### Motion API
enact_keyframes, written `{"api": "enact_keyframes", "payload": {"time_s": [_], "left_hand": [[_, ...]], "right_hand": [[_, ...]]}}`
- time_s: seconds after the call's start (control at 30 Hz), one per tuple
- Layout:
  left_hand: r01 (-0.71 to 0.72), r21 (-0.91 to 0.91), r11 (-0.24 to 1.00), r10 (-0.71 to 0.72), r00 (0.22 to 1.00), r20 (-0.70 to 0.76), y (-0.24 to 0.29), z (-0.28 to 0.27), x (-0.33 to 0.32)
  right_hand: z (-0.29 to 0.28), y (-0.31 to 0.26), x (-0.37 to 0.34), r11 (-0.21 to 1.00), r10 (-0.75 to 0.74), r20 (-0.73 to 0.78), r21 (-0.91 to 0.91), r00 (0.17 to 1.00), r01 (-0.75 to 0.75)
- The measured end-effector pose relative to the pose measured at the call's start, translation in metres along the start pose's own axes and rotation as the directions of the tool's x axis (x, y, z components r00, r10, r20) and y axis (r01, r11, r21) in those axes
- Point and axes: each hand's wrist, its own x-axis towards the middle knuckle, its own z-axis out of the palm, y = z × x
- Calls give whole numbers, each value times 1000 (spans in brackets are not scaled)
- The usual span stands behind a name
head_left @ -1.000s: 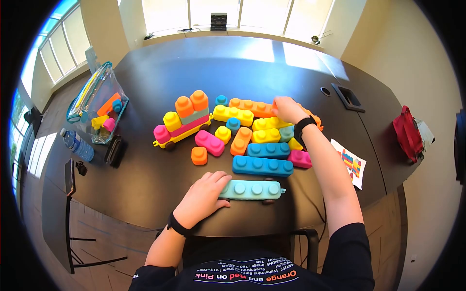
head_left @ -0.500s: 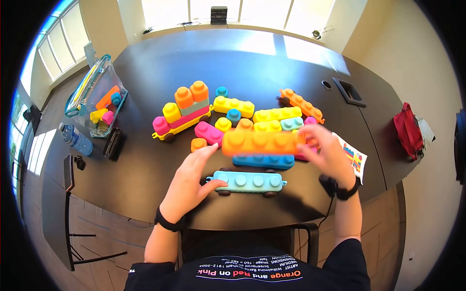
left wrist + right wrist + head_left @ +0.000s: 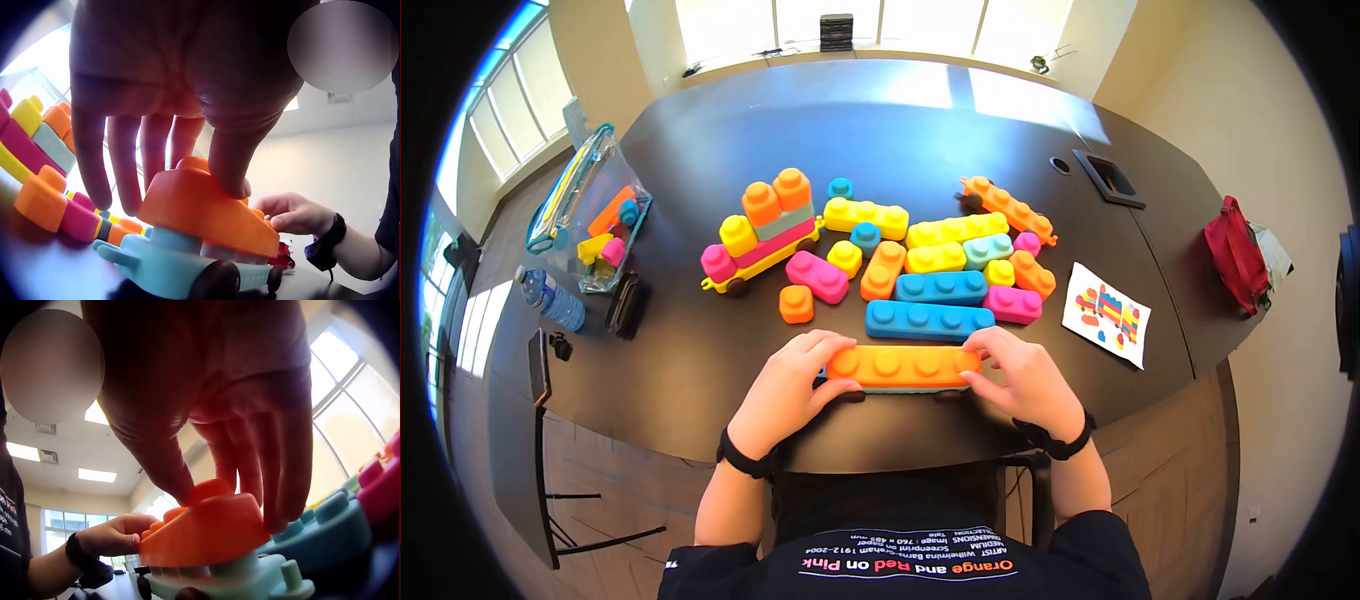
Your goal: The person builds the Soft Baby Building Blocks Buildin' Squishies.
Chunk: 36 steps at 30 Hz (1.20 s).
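A long orange block [image 3: 907,366] with a row of studs lies over the light blue wheeled base [image 3: 162,269] near the front table edge. In the left wrist view, the base's studs still show partly below the orange block. My left hand [image 3: 793,388] pinches the block's left end between thumb and fingers. At the opposite end, my right hand [image 3: 1032,388] pinches it the same way. From above, the block hides most of the base, leaving bits of its wheels in sight.
Just beyond the hands lies a long blue block [image 3: 930,320], with several loose coloured blocks behind it. A stacked toy train car [image 3: 765,250] stands to the left, an orange wheeled base [image 3: 1010,212] at the back. A picture card [image 3: 1106,315] lies to the right.
My right hand has brought the orange block from the back of the pile toward me and over the light blue base. My left hand has gone from the base to the block's left end.
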Motion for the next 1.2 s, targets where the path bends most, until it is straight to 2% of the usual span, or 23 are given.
{"api": "enact_keyframes", "payload": {"time_s": [0.2,0.47,0.6,0.77,0.9,1.0,1.1,1.17,1.2], "left_hand": [[92,0,996,-91,995,44,-3,0,2],[129,25,991,-130,991,34,0,2,0],[110,54,992,-111,994,8,0,4,0],[83,24,996,-83,997,1,-5,6,0],[121,-17,993,-121,992,21,-2,5,1],[90,-3,996,-90,996,7,-4,5,1],[60,20,998,-61,997,50,-5,-4,11],[-3,83,997,-24,949,316,-15,-22,30],[-26,45,999,6,919,395,-25,-27,47]], "right_hand": [[11,9,-2,1000,-17,11,10,1000,17],[15,10,1,996,86,41,33,995,-87],[16,9,0,995,92,45,35,995,-93],[16,10,-1,984,177,84,13,981,-178],[17,11,-3,984,178,82,12,981,-180],[19,13,-4,983,179,63,33,982,-181],[18,14,-4,982,183,63,29,981,-185],[17,15,-3,984,179,73,10,981,-180],[19,15,-4,984,177,73,10,981,-178]]}}
